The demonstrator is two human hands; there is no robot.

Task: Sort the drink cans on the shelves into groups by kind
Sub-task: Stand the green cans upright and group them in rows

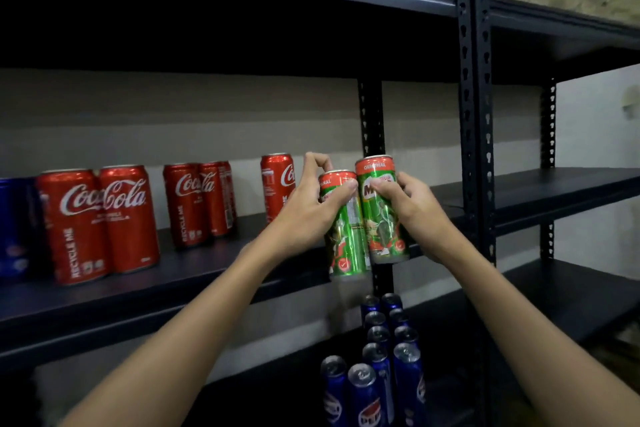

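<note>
The two bare forearms are reaching up from the bottom of the view, and just below them the blue cans are standing in rows on the lower shelf, already grouped. The left hand is gripping one green can, its fingers curling round the upper part. The right hand is gripping a second green can the same way, from the other side. Both cans are upright, side by side and touching, in the air in front of the middle shelf; probably the person is carrying the pair together to one place. The red cans are standing left on that shelf in loose clusters, with another blue can at the far left edge.
</note>
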